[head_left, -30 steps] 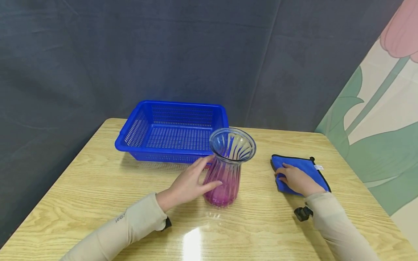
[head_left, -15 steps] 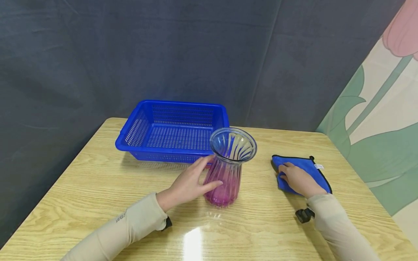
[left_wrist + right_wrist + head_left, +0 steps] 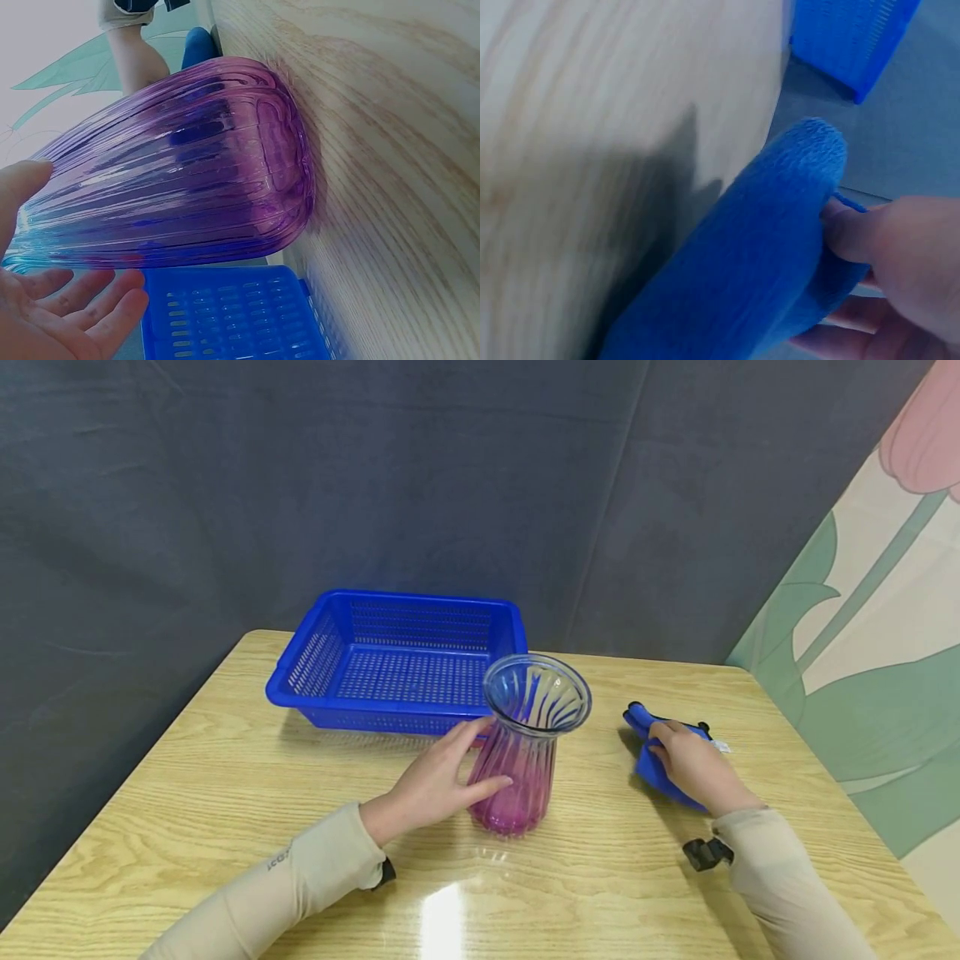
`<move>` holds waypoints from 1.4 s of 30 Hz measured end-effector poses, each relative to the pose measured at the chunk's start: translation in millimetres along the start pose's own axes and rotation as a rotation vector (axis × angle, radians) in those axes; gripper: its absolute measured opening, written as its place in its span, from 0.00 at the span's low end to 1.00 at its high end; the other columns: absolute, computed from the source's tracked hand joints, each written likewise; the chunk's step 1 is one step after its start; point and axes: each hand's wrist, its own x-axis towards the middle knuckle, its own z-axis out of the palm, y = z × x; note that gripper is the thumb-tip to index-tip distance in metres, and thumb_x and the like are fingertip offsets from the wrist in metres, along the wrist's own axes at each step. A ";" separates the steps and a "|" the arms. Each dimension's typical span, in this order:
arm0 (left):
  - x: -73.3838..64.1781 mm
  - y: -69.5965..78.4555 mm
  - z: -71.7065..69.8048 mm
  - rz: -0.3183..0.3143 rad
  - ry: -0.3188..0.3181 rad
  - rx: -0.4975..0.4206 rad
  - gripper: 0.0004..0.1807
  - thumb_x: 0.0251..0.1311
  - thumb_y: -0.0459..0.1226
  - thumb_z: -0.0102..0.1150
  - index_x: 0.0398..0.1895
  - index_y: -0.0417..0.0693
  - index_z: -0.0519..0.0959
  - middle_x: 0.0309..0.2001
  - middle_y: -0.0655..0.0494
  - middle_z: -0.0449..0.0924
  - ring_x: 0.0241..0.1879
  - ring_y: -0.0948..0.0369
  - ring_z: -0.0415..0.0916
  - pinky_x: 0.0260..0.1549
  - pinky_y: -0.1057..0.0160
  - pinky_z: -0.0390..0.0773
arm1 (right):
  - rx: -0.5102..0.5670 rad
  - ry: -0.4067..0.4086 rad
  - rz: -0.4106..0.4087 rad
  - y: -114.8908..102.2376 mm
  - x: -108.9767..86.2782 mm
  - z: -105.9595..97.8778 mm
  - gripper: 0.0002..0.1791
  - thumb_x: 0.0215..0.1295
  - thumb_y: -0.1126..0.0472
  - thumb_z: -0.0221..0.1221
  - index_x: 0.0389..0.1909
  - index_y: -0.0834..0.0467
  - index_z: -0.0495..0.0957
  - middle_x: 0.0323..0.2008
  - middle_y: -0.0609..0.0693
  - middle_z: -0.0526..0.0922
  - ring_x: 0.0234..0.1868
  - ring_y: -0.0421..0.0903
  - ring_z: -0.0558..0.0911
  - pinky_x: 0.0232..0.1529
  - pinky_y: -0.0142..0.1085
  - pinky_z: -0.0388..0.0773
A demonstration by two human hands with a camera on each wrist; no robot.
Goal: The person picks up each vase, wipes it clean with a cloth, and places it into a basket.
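A ribbed glass vase [image 3: 517, 768], clear at its flared rim and pink-purple toward the base, stands upright on the wooden table. My left hand [image 3: 431, 785] holds it from the left, thumb on the near side and fingers behind. In the left wrist view the vase [image 3: 195, 165] lies between the thumb and the fingers [image 3: 112, 300]. At the right, my right hand [image 3: 693, 768] pinches a blue cloth [image 3: 663, 772] with black edging and a white tag. The cloth [image 3: 742, 255] is bunched up and partly raised, its shadow showing on the table in the right wrist view.
A blue perforated plastic basket [image 3: 408, 672] stands behind the vase, at the back left of the table [image 3: 225, 827]. A dark curtain [image 3: 420, 477] hangs behind the table. A wall with a painted flower [image 3: 877, 635] is at the right.
The cloth lay flat under my right hand earlier; it is now gathered and partly lifted in the fingers. My left hand and the vase have stayed put.
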 end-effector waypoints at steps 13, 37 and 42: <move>0.3 -1.2 0.1 0.017 0.017 -0.009 0.40 0.53 0.52 0.64 0.67 0.52 0.61 0.64 0.51 0.69 0.61 0.51 0.70 0.59 0.48 0.73 | 0.078 0.302 -0.085 -15.2 4.1 -12.4 0.09 0.55 0.74 0.60 0.37 0.66 0.75 0.35 0.63 0.79 0.34 0.60 0.82 0.31 0.52 0.81; 0.1 -0.5 -0.9 0.021 0.030 -0.024 0.38 0.51 0.51 0.65 0.65 0.51 0.65 0.62 0.52 0.72 0.60 0.53 0.72 0.59 0.50 0.73 | 0.177 0.502 -0.143 -54.9 4.7 -44.4 0.29 0.49 0.77 0.63 0.55 0.64 0.71 0.44 0.64 0.81 0.41 0.56 0.82 0.35 0.43 0.81; 0.8 -0.4 -1.1 0.026 0.032 -0.018 0.38 0.51 0.51 0.65 0.65 0.51 0.65 0.62 0.52 0.72 0.60 0.53 0.72 0.59 0.51 0.73 | 0.218 0.525 -0.154 -65.0 3.4 -52.4 0.28 0.48 0.78 0.64 0.53 0.63 0.73 0.43 0.62 0.81 0.39 0.53 0.83 0.38 0.12 0.72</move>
